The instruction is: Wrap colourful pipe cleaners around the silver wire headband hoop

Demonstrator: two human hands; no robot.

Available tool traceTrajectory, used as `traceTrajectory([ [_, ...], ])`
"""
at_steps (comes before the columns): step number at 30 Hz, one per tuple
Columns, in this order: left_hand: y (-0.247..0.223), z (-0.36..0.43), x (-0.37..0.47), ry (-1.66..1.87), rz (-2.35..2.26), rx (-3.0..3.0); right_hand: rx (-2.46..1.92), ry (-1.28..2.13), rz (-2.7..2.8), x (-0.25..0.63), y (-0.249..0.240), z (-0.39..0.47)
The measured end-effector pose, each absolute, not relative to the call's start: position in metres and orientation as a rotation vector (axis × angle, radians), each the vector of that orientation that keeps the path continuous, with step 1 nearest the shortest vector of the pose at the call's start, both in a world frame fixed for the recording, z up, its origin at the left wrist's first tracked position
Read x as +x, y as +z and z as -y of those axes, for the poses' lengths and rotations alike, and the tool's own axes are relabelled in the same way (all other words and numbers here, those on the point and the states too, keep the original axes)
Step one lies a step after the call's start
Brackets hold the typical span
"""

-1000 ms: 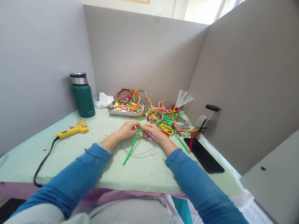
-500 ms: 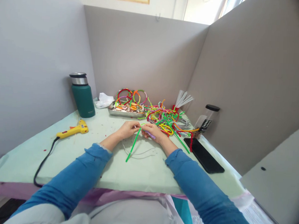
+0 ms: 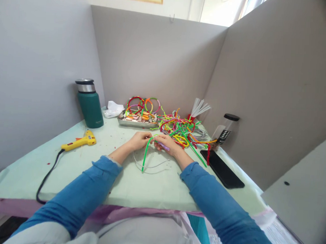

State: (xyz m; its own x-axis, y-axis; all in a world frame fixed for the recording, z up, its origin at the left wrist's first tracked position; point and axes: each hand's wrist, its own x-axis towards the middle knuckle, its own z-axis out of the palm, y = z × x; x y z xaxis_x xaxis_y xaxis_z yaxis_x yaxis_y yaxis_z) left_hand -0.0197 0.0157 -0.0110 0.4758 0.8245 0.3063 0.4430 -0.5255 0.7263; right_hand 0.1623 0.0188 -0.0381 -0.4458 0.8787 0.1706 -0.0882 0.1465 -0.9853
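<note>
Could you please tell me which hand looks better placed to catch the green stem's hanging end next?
Probably the left hand: the green stem's loose end hangs nearer its side, while the right hand has a purple piece in its grip.

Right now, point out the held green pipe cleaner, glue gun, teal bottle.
Green pipe cleaner [image 3: 145,154], head view, hanging length.
Glue gun [image 3: 79,143], head view, yellow body.
Teal bottle [image 3: 90,109], head view, body.

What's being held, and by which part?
Green pipe cleaner, by its upper end between left hand and right hand; purple piece in the right, one end poking out.
</note>
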Motion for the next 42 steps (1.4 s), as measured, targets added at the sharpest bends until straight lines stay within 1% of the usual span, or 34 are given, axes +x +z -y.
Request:
traceTrajectory([
  [20,-0.004,-0.006,-0.017,0.801,-1.033,1.942,-0.789,1.394,1.62,0.164,-0.04,-0.017],
  [42,-0.006,-0.007,-0.017,0.746,-0.992,1.972,-0.808,1.386,1.629,0.165,-0.043,-0.021],
])
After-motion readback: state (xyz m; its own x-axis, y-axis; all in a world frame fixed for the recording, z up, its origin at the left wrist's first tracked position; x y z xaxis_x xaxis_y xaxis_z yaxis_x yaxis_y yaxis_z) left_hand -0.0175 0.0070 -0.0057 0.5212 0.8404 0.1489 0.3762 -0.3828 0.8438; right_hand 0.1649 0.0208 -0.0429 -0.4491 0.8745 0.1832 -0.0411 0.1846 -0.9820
